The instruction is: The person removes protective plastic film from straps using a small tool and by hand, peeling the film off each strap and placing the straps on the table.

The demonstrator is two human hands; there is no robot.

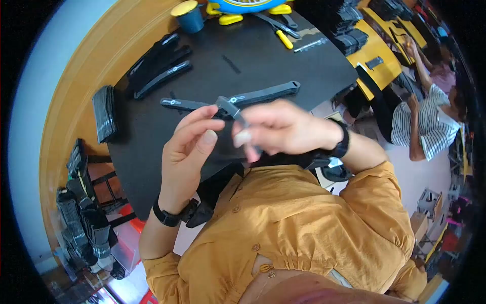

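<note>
A short dark grey strap (229,107) with a light mark is held over the table in front of my chest. My right hand (283,129) pinches it; those fingers are blurred and partly cover the strap. Its upper end comes close to the fingertips of my left hand (185,147), and I cannot tell whether they touch. The left thumb and fingers stand apart with nothing between them. Just beyond my hands lie a stacked bundle of dark straps (268,93) and another dark strap (177,103), both with white logos.
More dark straps (164,78) lie at the table's far left, beside a standing stack (105,114). A yellow-lidded cup (190,20), a yellow-handled tool (285,40) and a blue-yellow object (248,6) are at the back. Another person (425,121) sits to the right.
</note>
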